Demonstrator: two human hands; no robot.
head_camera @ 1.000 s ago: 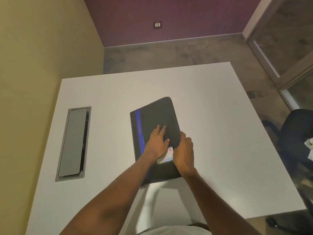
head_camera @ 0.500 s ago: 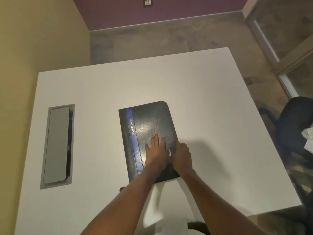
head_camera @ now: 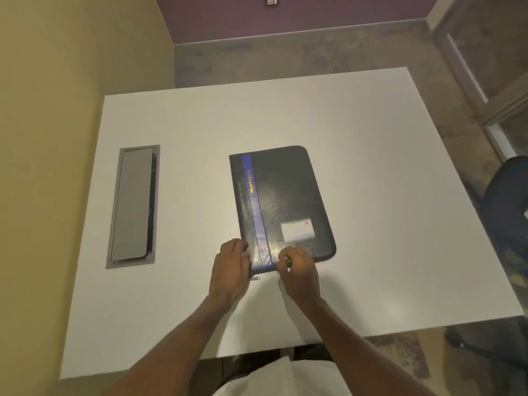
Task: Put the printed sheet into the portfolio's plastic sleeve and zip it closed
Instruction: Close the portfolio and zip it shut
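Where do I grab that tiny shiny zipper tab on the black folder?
Pinch the silvery tab itself with thumb and fingertip, coming from the near side. It pokes out of the portfolio's near edge, by the left hand, and lies flat on the table, probably too small for a whole-hand grip.

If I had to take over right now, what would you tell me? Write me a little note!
Left hand: grips the near left corner of the portfolio.
Right hand: pinches a small dark tab at its near edge, likely the zip pull.
Portfolio lies shut on the white table; the printed sheet is out of sight, presumably inside.
Left to do: run the zip round; how far it is closed, I cannot tell.
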